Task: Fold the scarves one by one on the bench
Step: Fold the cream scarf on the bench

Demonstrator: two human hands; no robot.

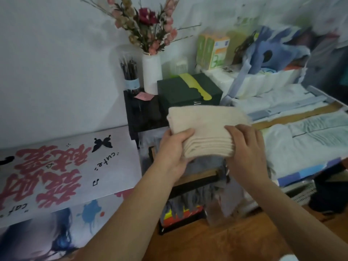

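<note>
A cream knitted scarf [204, 129], folded into a thick stack, is held up in the middle of the head view. My left hand [174, 147] grips its near left corner, thumb on top and fingers underneath. My right hand [244, 147] holds the near right edge, fingers curled over the layered folds. Below it a grey scarf [205, 166] lies crumpled on a small black-framed bench [197, 178], with its fringe hanging over the front edge.
Behind the scarf stand a dark green box [186, 91] with a yellow-green comb, a white vase [151, 72] of flowers and a pen cup [130, 76]. A printed board [66, 166] lies left. Pale folded cloths [301, 136] cover a shelf at right. Wooden floor [226, 242] is below.
</note>
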